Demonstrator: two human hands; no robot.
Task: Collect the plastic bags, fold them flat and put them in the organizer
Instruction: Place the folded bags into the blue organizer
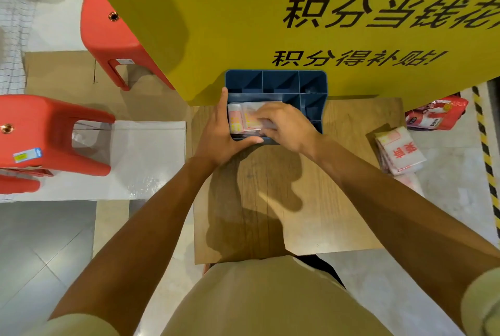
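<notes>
A blue divided organizer (pixel 276 79) stands at the far edge of a small wooden table (pixel 338 200), against a yellow board. Folded white plastic bags with pink and yellow print (pixel 240 119) lie in its large near-left compartment. My right hand (pixel 289 127) rests on top of those bags, its fingers pressing them down. My left hand (pixel 224 135) braces the organizer's near-left corner, with fingers straight along the left wall and the thumb along the front rim. A stack of folded white bags with red print (pixel 400 151) lies at the table's right edge.
A yellow board with black lettering (pixel 297 10) rises right behind the organizer. Two red plastic stools (pixel 113 40) (pixel 46 135) stand at the left over flat cardboard and a white sheet. A pink printed packet (pixel 435 115) and a black-and-yellow floor stripe (pixel 485 151) are at the right.
</notes>
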